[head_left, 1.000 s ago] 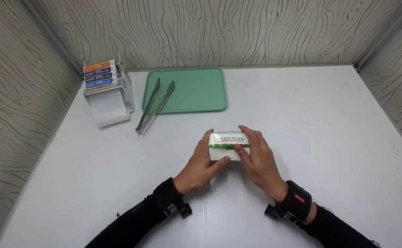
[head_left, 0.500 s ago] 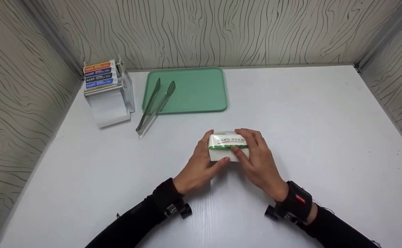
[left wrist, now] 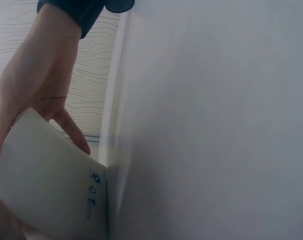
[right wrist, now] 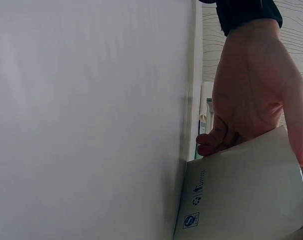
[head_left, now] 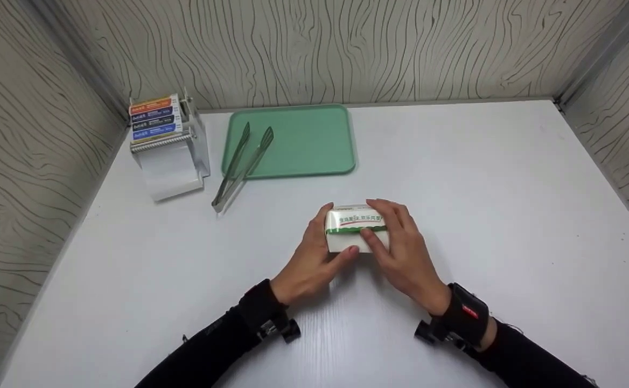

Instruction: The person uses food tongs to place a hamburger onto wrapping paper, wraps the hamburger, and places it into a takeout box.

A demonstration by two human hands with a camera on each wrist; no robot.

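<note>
A small white paper takeaway box [head_left: 355, 215] with green lettering and a scalloped green lid edge stands on the table between my hands. My left hand [head_left: 306, 269] grips its left side, thumb bent across the lower front. My right hand [head_left: 409, 258] holds its right side, with fingers over the top and thumb pressed at the lid's front edge. In the left wrist view the box's plain face [left wrist: 51, 180] carries blue print near the table, and the right hand [left wrist: 36, 75] reaches behind it. The left hand [right wrist: 256, 85] shows in the right wrist view. The box's inside is hidden.
Behind the box lies a green tray [head_left: 314, 140]. Metal tongs [head_left: 239, 172] rest partly on its left side, their joined end on the table. A label dispenser [head_left: 166, 145] with coloured strips stands at the back left. Patterned walls [head_left: 379, 48] enclose the white table [head_left: 481, 188].
My right fingers have shifted left over the top of the box, and the right thumb has slid slightly left along the lid edge. The lid's green edge lies straighter. My left hand stays put.
</note>
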